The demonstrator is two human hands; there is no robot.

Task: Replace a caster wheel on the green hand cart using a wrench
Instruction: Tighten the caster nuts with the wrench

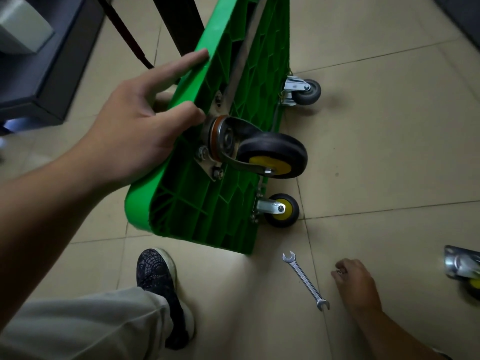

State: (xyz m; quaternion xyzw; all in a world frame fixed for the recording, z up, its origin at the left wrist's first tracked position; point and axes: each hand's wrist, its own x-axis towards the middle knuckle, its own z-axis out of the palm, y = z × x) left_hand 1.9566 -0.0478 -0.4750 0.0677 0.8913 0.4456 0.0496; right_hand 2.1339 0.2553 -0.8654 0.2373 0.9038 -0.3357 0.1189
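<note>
Green hand cart (181,203) tipped on edge on floor (389,152), upper rim grasped by left hand (130,131) fingers and thumb beside its yellow-hubbed caster wheel (270,157). Open-end wrench (306,280) flat near cart's lower corner. Right hand (355,284) just past it, fingers curled, contents unclear.

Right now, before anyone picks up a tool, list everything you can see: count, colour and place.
green hand cart: one, green, tipped on its side, ribbed underside showing.
large caster: one, black tyre, yellow hub, bolted on the underside.
small caster: one, black, yellow hub, lower corner.
grey caster: one, grey, far corner.
loose caster: one, silver bracket, floor at right edge.
wrench: one, silver, on the floor.
shoe: one, dark, floor below cart.
floor: beige tiles, under everything.
left hand: one, holds the cart's rim.
right hand: one, fingers curled, beside wrench, not touching.
</note>
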